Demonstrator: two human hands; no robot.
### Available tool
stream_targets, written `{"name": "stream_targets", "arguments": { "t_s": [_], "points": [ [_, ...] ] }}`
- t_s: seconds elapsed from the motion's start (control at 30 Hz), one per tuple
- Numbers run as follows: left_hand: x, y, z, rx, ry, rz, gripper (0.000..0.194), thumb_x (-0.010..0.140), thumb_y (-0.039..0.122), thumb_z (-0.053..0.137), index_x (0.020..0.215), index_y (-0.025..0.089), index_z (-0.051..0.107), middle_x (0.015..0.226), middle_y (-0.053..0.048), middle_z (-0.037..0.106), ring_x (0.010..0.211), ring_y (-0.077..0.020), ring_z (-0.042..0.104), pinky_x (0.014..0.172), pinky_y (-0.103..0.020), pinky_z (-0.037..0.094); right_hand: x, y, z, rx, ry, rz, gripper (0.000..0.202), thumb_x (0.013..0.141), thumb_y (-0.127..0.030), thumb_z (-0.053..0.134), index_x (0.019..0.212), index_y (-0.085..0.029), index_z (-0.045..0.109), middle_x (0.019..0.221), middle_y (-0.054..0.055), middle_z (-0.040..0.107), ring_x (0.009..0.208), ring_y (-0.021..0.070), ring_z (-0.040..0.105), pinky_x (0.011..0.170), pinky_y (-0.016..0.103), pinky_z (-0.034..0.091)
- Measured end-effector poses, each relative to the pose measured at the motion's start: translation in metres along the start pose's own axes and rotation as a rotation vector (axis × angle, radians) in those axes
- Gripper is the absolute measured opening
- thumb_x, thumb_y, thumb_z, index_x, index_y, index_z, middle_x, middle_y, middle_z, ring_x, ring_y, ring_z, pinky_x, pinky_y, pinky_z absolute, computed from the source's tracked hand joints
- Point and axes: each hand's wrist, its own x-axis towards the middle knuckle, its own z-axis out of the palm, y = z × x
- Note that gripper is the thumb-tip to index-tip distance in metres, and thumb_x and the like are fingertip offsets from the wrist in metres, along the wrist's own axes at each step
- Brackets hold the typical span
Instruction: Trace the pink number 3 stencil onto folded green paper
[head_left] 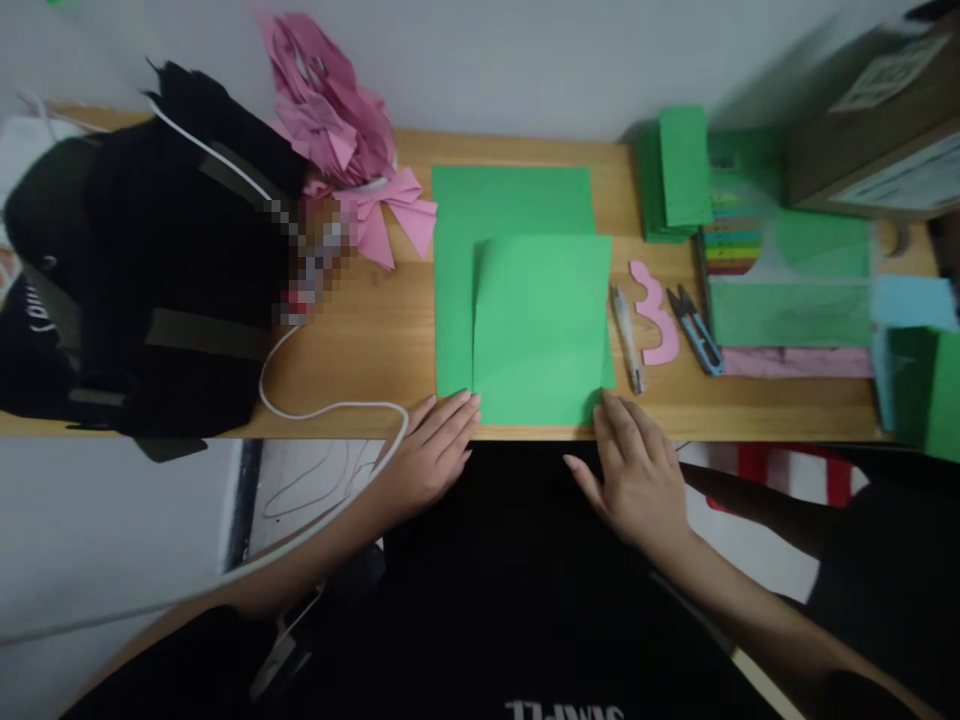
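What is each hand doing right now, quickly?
Left hand: open, fingertips at the near left corner of the upper green sheet, grip empty.
Right hand: open, thumb spread, fingertips at its near right corner, grip empty.

And "SIMPLE" (565, 711) is showing (upside down, partly cut off) across the black shirt (525, 600), while the box labels (892, 72) are looking too blurred to read!

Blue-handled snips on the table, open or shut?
Open: the blades of the snips spread into a V, their two tips apart, beside the wavy pink cutout.
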Motion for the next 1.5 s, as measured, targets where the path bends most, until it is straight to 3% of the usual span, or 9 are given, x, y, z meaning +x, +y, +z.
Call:
{"name": "stream_targets", "arguments": {
  "t_s": [0.2, 0.4, 0.5, 0.8, 0.97, 1.03, 1.23, 1.37, 1.5],
  "points": [
    [-0.001, -0.002, 0.002, -0.033, 0.013, 0.002, 0.038, 0.094, 0.011, 0.045, 0.130, 0.006, 0.057, 0.135, -0.014, 0.062, 0.131, -0.0239, 0.055, 0.115, -0.041, 0.037, 0.007, -0.007, 0.011, 0.173, -0.084, -0.096, 0.081, 0.097, -0.052, 0.038, 0.157, -0.006, 0.010, 0.144, 0.022, 0.052, 0.134, 0.0327, 0.049, 0.107, 0.049, 0.043],
    [0.000, -0.002, 0.003, 0.022, 0.049, 0.012, 0.037, 0.095, 0.008, 0.038, 0.123, 0.004, 0.062, 0.130, -0.015, 0.065, 0.126, -0.0239, 0.059, 0.110, -0.040, 0.040, 0.050, -0.033, 0.016, 0.452, -0.273, -0.467, 0.077, 0.098, -0.055, 0.033, 0.151, 0.001, 0.030, 0.156, 0.022, 0.035, 0.148, 0.0285, 0.030, 0.118, 0.047, 0.034],
    [-0.001, -0.003, 0.003, 0.033, 0.055, 0.001, 0.037, 0.095, 0.008, 0.036, 0.121, 0.005, 0.063, 0.129, -0.015, 0.066, 0.125, -0.0250, 0.059, 0.107, -0.040, 0.043, 0.062, -0.038, 0.015, 0.490, -0.324, -0.481, 0.085, 0.096, -0.063, 0.031, 0.149, 0.004, 0.032, 0.157, 0.024, 0.030, 0.150, 0.0315, 0.023, 0.118, 0.051, 0.032],
    [-0.001, -0.004, 0.006, -0.008, 0.155, -0.073, 0.033, 0.098, 0.010, 0.037, 0.113, 0.011, 0.066, 0.119, -0.014, 0.070, 0.133, -0.0242, 0.052, 0.107, -0.038, 0.044, 0.081, -0.039, 0.014, 0.366, -0.319, -0.530, 0.093, 0.091, -0.073, 0.026, 0.146, 0.000, 0.038, 0.158, 0.021, 0.030, 0.145, 0.0352, 0.033, 0.116, 0.057, 0.030],
    [-0.004, -0.003, 0.005, -0.099, 0.110, -0.052, 0.032, 0.096, 0.009, 0.042, 0.119, 0.005, 0.064, 0.124, -0.017, 0.068, 0.144, -0.0280, 0.038, 0.116, -0.043, 0.034, 0.134, -0.019, 0.028, 0.466, -0.400, -0.474, 0.089, 0.095, -0.067, 0.024, 0.150, 0.003, 0.030, 0.160, 0.022, 0.021, 0.151, 0.0288, 0.022, 0.123, 0.045, 0.023],
    [-0.005, -0.003, 0.003, -0.109, 0.063, -0.046, 0.034, 0.095, 0.007, 0.043, 0.122, 0.004, 0.062, 0.129, -0.017, 0.066, 0.144, -0.0275, 0.038, 0.118, -0.044, 0.031, 0.166, -0.009, 0.043, 0.514, -0.449, -0.440, 0.096, 0.093, -0.072, 0.019, 0.152, 0.003, 0.024, 0.162, 0.022, 0.017, 0.152, 0.0299, 0.016, 0.124, 0.048, 0.019],
    [-0.002, -0.005, -0.001, -0.091, 0.010, -0.012, 0.033, 0.095, 0.011, 0.046, 0.123, 0.005, 0.062, 0.130, -0.015, 0.066, 0.131, -0.0250, 0.055, 0.115, -0.042, 0.035, 0.234, 0.003, 0.089, 0.552, -0.299, -0.375, 0.100, 0.090, -0.075, 0.013, 0.153, 0.002, 0.021, 0.163, 0.024, 0.015, 0.153, 0.0315, 0.010, 0.123, 0.055, 0.010],
    [0.011, -0.003, -0.005, -0.036, 0.099, -0.041, 0.020, 0.092, 0.014, 0.055, 0.106, 0.009, 0.068, 0.115, -0.012, 0.073, 0.114, -0.0248, 0.066, 0.106, -0.042, 0.045, 0.234, 0.002, 0.093, 0.565, -0.182, -0.352, 0.095, 0.092, -0.073, 0.020, 0.151, 0.001, 0.025, 0.161, 0.026, 0.022, 0.151, 0.0325, 0.018, 0.122, 0.055, 0.014],
    [0.037, -0.004, -0.005, -0.074, 0.127, -0.137, 0.013, 0.091, 0.016, 0.057, 0.087, 0.012, 0.069, 0.100, -0.011, 0.074, 0.107, -0.0261, 0.068, 0.101, -0.045, 0.049, 0.231, 0.007, 0.089, 0.677, -0.051, -0.329, 0.072, 0.096, -0.061, 0.029, 0.141, -0.006, 0.043, 0.150, 0.023, 0.043, 0.142, 0.0291, 0.039, 0.117, 0.051, 0.029]
  ]
}}
